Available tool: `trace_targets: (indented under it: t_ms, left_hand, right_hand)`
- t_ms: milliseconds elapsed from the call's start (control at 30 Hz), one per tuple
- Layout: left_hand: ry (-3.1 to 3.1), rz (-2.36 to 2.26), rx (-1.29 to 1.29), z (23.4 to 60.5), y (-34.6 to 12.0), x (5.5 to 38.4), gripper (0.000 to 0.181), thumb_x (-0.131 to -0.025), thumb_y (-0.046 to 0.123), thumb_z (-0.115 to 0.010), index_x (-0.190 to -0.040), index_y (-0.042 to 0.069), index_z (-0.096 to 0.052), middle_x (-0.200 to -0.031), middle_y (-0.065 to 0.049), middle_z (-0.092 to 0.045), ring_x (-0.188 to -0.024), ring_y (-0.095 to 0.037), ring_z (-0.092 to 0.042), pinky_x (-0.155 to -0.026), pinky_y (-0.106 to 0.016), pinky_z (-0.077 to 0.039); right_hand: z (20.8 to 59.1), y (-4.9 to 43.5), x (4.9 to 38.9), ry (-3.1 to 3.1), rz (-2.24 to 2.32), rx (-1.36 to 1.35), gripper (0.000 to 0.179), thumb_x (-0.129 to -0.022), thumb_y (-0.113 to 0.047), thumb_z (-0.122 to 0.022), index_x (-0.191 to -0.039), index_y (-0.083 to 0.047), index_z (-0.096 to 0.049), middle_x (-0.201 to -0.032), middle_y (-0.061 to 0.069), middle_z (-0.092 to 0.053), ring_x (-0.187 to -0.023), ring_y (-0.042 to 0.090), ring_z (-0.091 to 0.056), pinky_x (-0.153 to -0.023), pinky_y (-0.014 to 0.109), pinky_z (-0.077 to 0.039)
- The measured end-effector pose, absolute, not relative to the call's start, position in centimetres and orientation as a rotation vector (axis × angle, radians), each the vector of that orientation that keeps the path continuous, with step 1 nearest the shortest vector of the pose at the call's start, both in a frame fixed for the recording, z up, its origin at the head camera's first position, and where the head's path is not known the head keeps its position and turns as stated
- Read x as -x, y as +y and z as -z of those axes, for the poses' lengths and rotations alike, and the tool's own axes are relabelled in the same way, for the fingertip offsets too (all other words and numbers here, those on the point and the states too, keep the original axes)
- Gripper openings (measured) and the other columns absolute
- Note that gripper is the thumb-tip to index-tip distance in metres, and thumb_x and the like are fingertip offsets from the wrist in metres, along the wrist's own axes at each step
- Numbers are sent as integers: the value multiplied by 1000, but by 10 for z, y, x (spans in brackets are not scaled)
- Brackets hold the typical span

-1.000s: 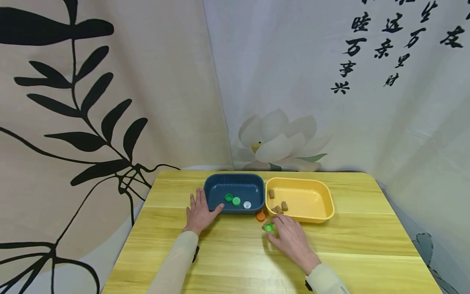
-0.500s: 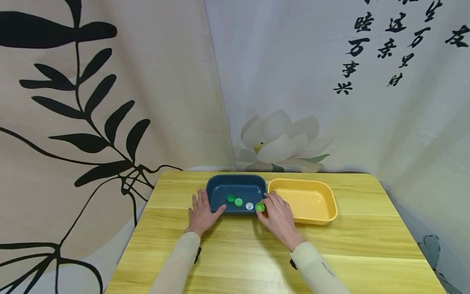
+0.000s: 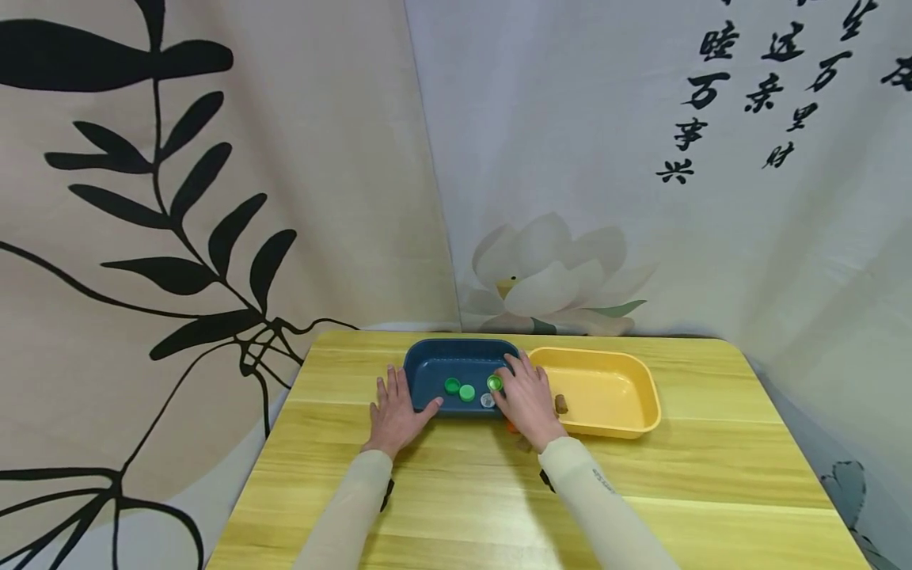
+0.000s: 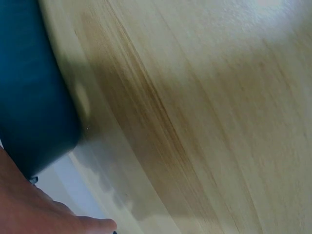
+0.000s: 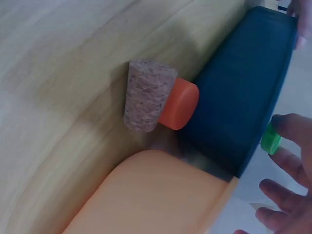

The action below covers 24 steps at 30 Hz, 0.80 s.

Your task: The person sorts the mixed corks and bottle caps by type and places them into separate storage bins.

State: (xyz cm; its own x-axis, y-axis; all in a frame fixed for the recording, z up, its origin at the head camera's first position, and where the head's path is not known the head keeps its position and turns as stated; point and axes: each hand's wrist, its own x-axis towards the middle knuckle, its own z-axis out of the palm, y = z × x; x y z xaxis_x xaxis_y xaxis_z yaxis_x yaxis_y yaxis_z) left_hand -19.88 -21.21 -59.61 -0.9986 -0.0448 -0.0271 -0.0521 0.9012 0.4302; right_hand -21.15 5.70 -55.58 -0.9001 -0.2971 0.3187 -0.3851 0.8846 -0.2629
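My right hand (image 3: 529, 402) is over the right part of a dark blue tray (image 3: 456, 360). Between thumb and finger it pinches a green bottle cap (image 3: 495, 382), also visible in the right wrist view above the tray's rim. Inside the tray lie two green caps, one darker (image 3: 452, 385) and one lighter (image 3: 466, 393), and a whitish cap (image 3: 488, 400). With fingers spread straight, my left hand (image 3: 395, 416) rests against the tray's left front corner. On the table in front of the trays, an orange cap (image 5: 180, 105) touches a tapered cork (image 5: 148, 95).
A yellow tray (image 3: 613, 388) stands directly right of the blue one. One cork (image 3: 560, 404) shows in it; my right hand hides its left end. Both trays sit near the back of a wooden table (image 3: 470, 507), with a printed curtain (image 3: 342, 198) behind.
From the table in front of the trays, my right hand has carried the green cap up and leftward over the blue tray. The left hand stays at the tray's corner.
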Motion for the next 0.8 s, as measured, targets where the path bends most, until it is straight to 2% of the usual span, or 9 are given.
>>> trace_targets:
  t_ms: [367,600,800]
  left_hand:
    - [3025,-706,79,599,-209,200,118,-89,81,-52,-166,2,-8,-173,-18,1,-156,-48,-2,-112,-78,-20]
    - [3019,-701,72,600,-209,201,120,-89,83,-50,-166,3,-5,-173,-16,4,-157,-47,-1,-113,-78,-19]
    - [3033,-700,73,597,-212,201,119,-89,82,-51,-165,0,-10,-173,-19,-1,-156,-49,-5,-111,-79,-22]
  right_hand:
    - [569,53,226,-2930,-269,-408,34,-91,-39,-81,-118,-18,-77,-153,18,-51,-150,45,-32,-111,72,-31]
    - [567,58,226,-2971,-345,-358,50,-96,-48,-72,-135,-17,-70,-160,18,-43,-153,43,-25,-115,72,-25]
    - [561,68,212,-2851,-526,-373,59,-100,-50,-65,-145,-11,-61,-159,18,-44,-153,42,-27,-116,69,-27]
